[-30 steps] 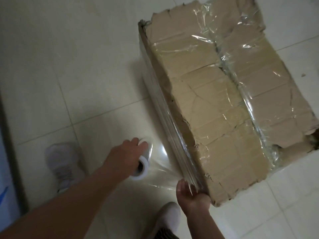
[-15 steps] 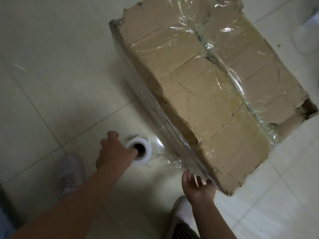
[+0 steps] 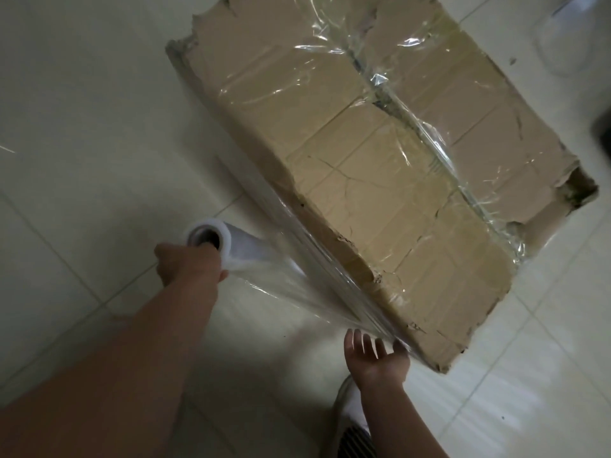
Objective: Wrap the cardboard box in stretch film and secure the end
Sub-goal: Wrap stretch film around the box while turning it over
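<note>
A worn brown cardboard box (image 3: 380, 180) with torn edges stands on the tiled floor, its top and near side covered in clear stretch film. My left hand (image 3: 188, 264) grips the white roll of stretch film (image 3: 220, 241) left of the box. A sheet of film (image 3: 297, 289) runs taut from the roll to the box's near corner. My right hand (image 3: 375, 360) is open with fingers spread, pressing the film against that near corner.
Pale floor tiles (image 3: 82, 127) surround the box. My shoe (image 3: 355, 421) shows at the bottom edge below my right arm. A pale rounded object (image 3: 575, 38) sits at the top right, with something dark (image 3: 603, 127) at the right edge.
My left hand has lifted the roll and pulled more film out to the left, and the sheet now stretches wider. My right hand stays at the box's near corner.
</note>
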